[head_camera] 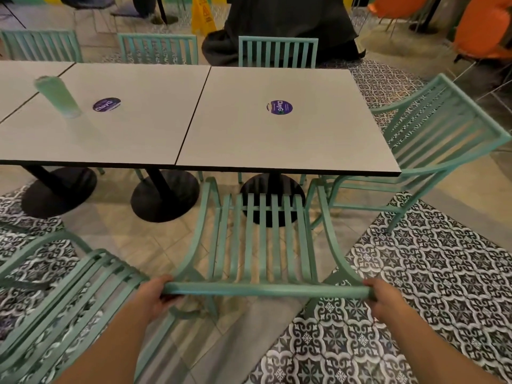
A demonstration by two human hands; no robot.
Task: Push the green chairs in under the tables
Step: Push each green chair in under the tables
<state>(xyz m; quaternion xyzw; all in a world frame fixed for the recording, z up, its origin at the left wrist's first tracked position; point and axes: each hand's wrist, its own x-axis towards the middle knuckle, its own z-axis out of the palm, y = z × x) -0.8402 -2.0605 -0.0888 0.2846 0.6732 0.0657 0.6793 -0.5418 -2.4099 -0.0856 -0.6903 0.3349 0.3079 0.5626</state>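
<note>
While fingers (166, 296) curl underneath, chair rail (266, 290) sits above

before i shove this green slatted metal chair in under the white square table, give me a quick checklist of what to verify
1. Left hand grips the top rail of the green slatted metal chair: ok.
2. Right hand grips the rail's other end: ok.
3. Chair lined up with the white square table: ok, roughly centred.
4. Path ahead: cannot tell; the black round pedestal base sits right behind the seat.
5. Angled green chair at the table's right corner: not ok, its frame crowds the held chair's right arm.
6. Green chair on the left: ok, apart.
</note>
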